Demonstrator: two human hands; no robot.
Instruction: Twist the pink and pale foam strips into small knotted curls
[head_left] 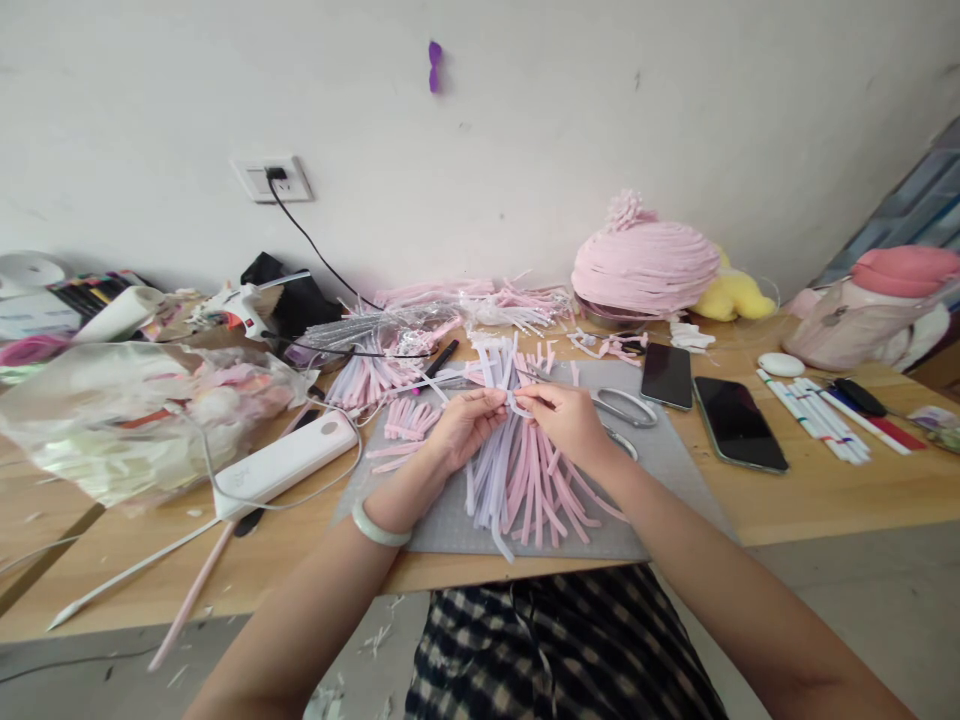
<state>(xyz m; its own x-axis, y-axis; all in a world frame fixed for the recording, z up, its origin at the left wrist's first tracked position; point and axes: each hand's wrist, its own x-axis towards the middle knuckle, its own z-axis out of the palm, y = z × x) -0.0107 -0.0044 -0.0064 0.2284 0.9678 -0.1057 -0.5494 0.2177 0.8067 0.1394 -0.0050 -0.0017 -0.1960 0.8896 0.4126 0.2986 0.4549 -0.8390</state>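
Close together over the grey cutting mat (675,500), my left hand (469,425) and my right hand (566,425) pinch a small bent piece of pale lavender pipe cleaner (513,402) between their fingertips. Its exact shape is partly hidden by the fingers. Below them lie a spread of lavender pipe cleaners (491,490) and a fan of pink pipe cleaners (551,500). Short pink pieces (409,420) rest left of my left hand. Scissors (624,408) lie by my right hand, their handles showing and the blades mostly hidden.
Two phones (739,422) and several markers (814,415) lie at right. A pink pipe-cleaner dome (645,262) stands at the back. To the left are a white corded device (285,465), a plastic bag (150,400) and a glue gun (244,308) with its cable.
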